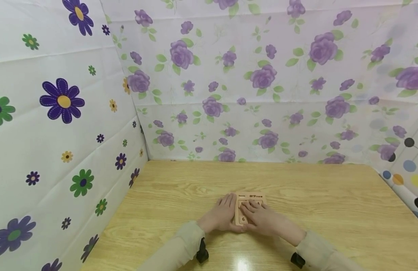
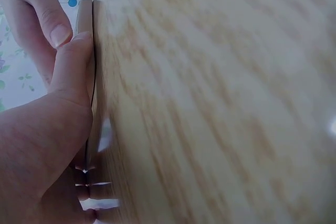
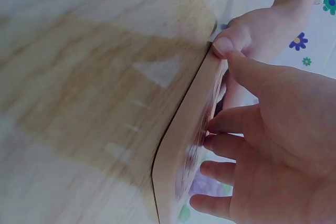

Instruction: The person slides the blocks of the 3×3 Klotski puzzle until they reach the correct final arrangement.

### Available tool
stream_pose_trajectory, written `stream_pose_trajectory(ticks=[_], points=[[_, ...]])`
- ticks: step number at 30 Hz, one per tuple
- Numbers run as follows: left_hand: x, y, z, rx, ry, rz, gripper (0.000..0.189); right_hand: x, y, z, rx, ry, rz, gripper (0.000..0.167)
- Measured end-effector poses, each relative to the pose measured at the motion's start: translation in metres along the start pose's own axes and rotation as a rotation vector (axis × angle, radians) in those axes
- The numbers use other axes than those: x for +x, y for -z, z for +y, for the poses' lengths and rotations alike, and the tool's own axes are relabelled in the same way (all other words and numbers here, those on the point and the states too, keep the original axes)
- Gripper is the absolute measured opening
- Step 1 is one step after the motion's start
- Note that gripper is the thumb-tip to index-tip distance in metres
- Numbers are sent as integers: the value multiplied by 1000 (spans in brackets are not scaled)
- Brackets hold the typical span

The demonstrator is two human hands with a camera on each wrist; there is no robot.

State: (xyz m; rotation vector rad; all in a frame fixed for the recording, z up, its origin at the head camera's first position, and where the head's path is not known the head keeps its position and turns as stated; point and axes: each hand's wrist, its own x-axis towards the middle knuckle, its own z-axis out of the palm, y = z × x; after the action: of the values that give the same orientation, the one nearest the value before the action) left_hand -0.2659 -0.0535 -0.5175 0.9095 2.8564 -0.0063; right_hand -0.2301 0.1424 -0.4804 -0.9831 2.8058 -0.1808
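Observation:
A flat wooden number sliding puzzle (image 1: 251, 195) lies on the table in the head view, with printed characters along its far edge and a tile marked 6 showing near its left side. My left hand (image 1: 224, 213) holds the puzzle at its near left corner, fingers along the left side and thumb along the near edge. Over the tiles spreads my right hand (image 1: 263, 218), its fingers touching the face and covering most numbers. In the right wrist view, the right hand's fingertips (image 3: 212, 142) meet the puzzle's top, and its thumb lies close to the left thumb (image 3: 224, 46).
The wood-grain table (image 1: 181, 188) surrounds the puzzle. Purple-flowered cloth (image 1: 212, 107) hangs behind it, daisy-patterned cloth (image 1: 83, 182) at the left and dotted cloth (image 1: 410, 165) at the right. Black devices are strapped at both wrists.

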Motion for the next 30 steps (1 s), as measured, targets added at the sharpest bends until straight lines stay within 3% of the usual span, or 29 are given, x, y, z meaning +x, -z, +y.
stream_pose_trajectory(ticks=[30], points=[[0, 1, 1, -17, -1, -6, 123, -13, -11, 0, -35, 56, 37, 67]])
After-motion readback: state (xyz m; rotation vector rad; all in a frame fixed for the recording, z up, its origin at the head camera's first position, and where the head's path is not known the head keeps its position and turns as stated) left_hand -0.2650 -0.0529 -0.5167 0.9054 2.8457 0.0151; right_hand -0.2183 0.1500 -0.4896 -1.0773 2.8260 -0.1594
